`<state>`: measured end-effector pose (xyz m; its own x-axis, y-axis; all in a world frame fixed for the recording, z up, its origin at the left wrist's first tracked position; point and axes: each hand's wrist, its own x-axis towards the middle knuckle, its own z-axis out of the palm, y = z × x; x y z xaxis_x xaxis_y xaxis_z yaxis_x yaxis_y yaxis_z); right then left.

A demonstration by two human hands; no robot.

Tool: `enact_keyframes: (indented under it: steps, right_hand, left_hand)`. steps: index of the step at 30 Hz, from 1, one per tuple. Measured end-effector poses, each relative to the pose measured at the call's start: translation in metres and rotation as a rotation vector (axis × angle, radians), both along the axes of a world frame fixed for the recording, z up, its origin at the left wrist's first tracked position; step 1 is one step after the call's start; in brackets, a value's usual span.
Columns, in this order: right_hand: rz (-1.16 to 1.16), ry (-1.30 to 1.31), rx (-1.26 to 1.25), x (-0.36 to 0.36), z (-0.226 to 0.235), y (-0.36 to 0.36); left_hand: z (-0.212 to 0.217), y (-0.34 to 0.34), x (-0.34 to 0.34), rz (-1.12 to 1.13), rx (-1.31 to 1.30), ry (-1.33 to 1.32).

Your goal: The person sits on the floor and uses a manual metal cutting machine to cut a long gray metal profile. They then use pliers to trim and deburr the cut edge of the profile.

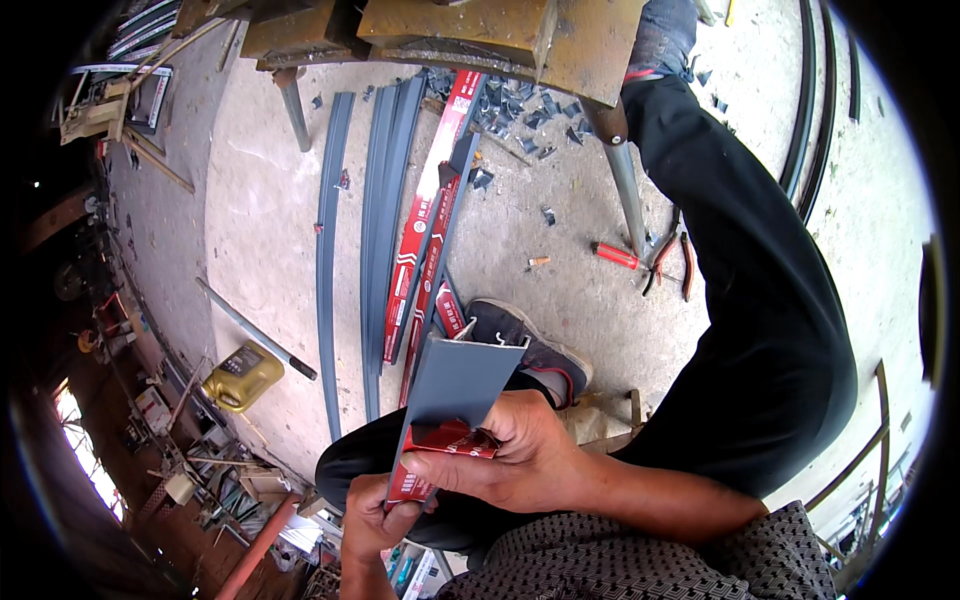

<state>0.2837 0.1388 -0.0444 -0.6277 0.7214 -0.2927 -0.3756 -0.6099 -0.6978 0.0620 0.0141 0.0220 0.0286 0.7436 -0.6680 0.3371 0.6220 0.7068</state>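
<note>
Upright in front of my lap stands a grey channel-shaped profile (465, 375), its cut end facing away from me. Red printed film (450, 436) covers its lower part. My right hand (535, 445) grips the profile from the right, thumb laid across the red film. Lower down, my left hand (372, 515) is closed around the near end, with its thumb at the film's edge. The fingers behind the profile are partly hidden.
Long grey strips (380, 200) and red-wrapped profiles (415, 230) lie ahead on the concrete floor. Dark offcuts (520, 105) are scattered under a metal bench (450, 40). A red-handled screwdriver (615, 255) and pliers (668, 265) lie to the right, a gold jug (243, 377) to the left.
</note>
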Motion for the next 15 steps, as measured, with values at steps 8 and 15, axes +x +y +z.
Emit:
enact_keyframes:
  steps: [8,15]
  right_hand:
    - [-0.101,0.067,0.015,-0.0077,-0.0036,-0.0031]
    - [-0.094,0.018,0.035,-0.0055,-0.0054,-0.0024]
  left_hand:
    - [0.0020,0.0000,0.0003,0.027,-0.049,0.018]
    - [0.0011,0.0005,-0.0004,0.038,-0.047,-0.003]
